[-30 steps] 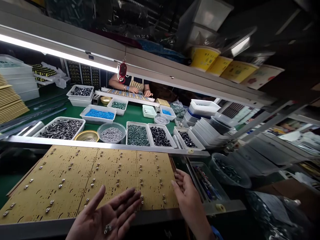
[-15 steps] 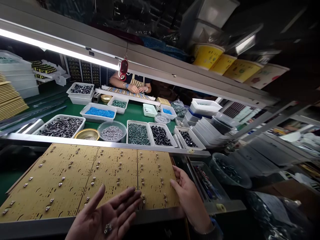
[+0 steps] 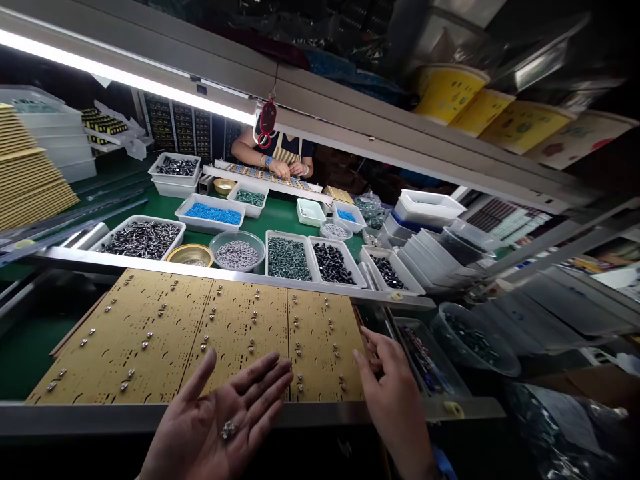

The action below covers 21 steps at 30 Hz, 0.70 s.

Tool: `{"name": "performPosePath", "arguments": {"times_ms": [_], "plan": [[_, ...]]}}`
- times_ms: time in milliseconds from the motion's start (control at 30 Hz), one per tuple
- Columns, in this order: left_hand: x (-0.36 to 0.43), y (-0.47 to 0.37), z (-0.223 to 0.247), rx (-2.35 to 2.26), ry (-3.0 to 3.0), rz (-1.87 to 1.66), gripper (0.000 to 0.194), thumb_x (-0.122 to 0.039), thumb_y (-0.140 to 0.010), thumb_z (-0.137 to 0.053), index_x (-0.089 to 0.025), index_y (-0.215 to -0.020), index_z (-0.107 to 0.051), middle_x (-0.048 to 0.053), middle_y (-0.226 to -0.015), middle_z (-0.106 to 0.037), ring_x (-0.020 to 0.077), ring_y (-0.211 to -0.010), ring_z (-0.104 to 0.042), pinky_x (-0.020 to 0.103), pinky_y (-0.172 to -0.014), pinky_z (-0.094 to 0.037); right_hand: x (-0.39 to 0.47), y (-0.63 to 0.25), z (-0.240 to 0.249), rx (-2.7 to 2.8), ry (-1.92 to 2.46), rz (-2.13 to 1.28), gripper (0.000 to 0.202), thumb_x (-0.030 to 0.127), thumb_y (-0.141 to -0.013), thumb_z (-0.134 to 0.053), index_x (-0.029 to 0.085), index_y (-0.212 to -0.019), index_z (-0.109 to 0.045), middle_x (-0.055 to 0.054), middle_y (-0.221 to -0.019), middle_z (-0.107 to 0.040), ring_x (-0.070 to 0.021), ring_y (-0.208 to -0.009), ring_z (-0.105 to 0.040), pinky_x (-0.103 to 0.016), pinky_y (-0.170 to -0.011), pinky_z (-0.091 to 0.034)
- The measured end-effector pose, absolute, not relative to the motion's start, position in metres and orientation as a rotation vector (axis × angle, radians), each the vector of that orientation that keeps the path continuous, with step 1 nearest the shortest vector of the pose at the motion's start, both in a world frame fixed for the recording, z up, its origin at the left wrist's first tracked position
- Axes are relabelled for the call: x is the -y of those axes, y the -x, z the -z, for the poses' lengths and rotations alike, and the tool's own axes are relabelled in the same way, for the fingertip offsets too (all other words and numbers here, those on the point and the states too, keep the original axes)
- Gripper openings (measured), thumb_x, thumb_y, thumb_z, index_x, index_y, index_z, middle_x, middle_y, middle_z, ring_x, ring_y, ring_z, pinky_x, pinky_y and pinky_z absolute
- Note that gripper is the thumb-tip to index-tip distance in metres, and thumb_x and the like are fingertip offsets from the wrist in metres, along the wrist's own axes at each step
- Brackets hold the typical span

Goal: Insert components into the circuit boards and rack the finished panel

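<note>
My left hand (image 3: pixel 220 427) lies palm up, fingers spread, cradling a few small metal parts (image 3: pixel 229 430) at lower centre, my right hand (image 3: pixel 387 380) rests open-fingered on the yellow board's (image 3: pixel 240 320) edge, which looks only sparsely populated.

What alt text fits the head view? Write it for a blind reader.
The left hand lies palm up, cradling small metal parts, while the right hand rests at the right edge of a tan perforated board. Behind, trays of components line a green bench.
</note>
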<state>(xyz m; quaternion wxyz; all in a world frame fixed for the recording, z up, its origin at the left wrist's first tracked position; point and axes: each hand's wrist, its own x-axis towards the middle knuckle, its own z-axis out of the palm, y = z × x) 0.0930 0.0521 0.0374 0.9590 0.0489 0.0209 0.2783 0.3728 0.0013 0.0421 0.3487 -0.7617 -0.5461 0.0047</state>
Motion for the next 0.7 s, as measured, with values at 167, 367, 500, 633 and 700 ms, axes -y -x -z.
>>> {"name": "performPosePath", "arguments": {"times_ms": [167, 367, 500, 633, 700], "plan": [[-0.050, -0.094, -0.036, -0.061, -0.108, -0.542, 0.064, -0.044, -0.095, -0.055, 0.000, -0.140, -0.049, 0.023, -0.153, -0.039, 0.0319, -0.146, -0.028, 0.042, -0.122, -0.021, 0.023, -0.354, -0.041, 1.766, 1.829, 0.261, 0.036, 0.015, -0.096, -0.042, 0.026, -0.123, -0.062, -0.008, -0.119, -0.064, -0.0234, -0.112, -0.061, -0.040, -0.092, -0.054], [-0.053, -0.094, -0.033, -0.025, -0.097, -0.545, 0.066, -0.046, -0.097, -0.050, 0.001, -0.144, -0.043, 0.021, -0.156, -0.036, 0.0303, -0.148, -0.026, 0.043, -0.124, -0.012, 0.034, -0.353, -0.029, 1.953, 1.688, 0.425, 0.039, 0.005, -0.092, -0.042, 0.022, -0.119, -0.065, -0.009, -0.112, -0.067, -0.0224, -0.106, -0.062, -0.037, -0.086, -0.057], [-0.052, -0.092, -0.032, -0.008, -0.105, -0.580, 0.072, -0.053, -0.100, -0.036, -0.001, -0.150, -0.033, 0.018, -0.159, -0.031, 0.0280, -0.149, -0.024, 0.043, -0.124, -0.010, 0.033, -0.344, -0.034, 1.896, 1.694, 0.386, 0.044, 0.007, -0.094, -0.044, 0.025, -0.131, -0.060, -0.011, -0.121, -0.065, -0.0255, -0.111, -0.061, -0.042, -0.089, -0.055], [-0.049, -0.091, -0.032, -0.045, -0.062, -0.601, 0.081, -0.061, -0.100, -0.011, -0.002, -0.153, -0.026, 0.018, -0.160, -0.031, 0.0286, -0.149, -0.023, 0.044, -0.124, -0.008, 0.032, -0.306, -0.038, 1.933, 1.525, 0.249, 0.049, 0.011, -0.094, -0.050, 0.033, -0.137, -0.057, -0.008, -0.123, -0.067, -0.0268, -0.113, -0.062, -0.043, -0.092, -0.054], [-0.049, -0.091, -0.031, -0.061, -0.031, -0.620, 0.082, -0.061, -0.099, -0.008, -0.001, -0.153, -0.026, 0.019, -0.159, -0.031, 0.0301, -0.149, -0.023, 0.044, -0.124, -0.010, 0.031, -0.281, -0.037, 2.032, 1.413, 0.269, 0.045, 0.013, -0.094, -0.052, 0.038, -0.130, -0.063, -0.004, -0.117, -0.071, -0.0255, -0.112, -0.064, -0.040, -0.092, -0.056]]}}
